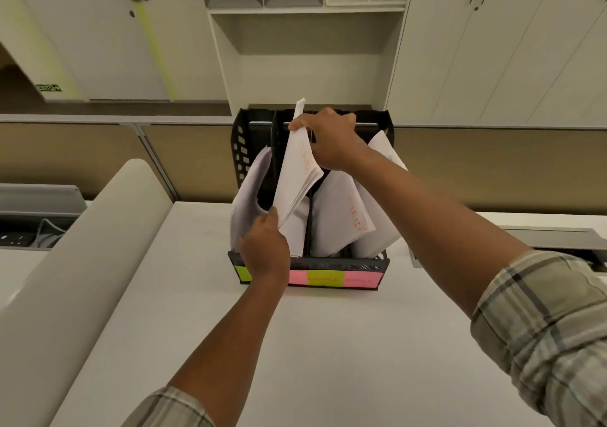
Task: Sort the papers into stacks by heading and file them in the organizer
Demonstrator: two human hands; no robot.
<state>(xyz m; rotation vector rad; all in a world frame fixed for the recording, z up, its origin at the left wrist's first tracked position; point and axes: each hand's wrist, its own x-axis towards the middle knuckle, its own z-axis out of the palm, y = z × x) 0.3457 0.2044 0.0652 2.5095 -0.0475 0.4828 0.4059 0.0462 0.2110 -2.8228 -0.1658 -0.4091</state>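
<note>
A black slotted organizer [239, 150] stands on the white table [328, 344], with green and pink sticky labels [325, 278] along its front. White paper stacks lean in its slots: one at the left [249, 190], two at the right [341, 216]. A stack of white papers with a red heading [297, 170] stands upright over the second slot from the left. My right hand [331, 137] grips its top edge. My left hand [264, 249] holds its lower corner at the organizer's front.
A beige rounded partition [82, 279] runs along the table's left side. Behind the organizer are a low divider wall [492, 164], white cabinets and open shelves [305, 32]. A grey cable tray [551, 239] is set into the table at the right.
</note>
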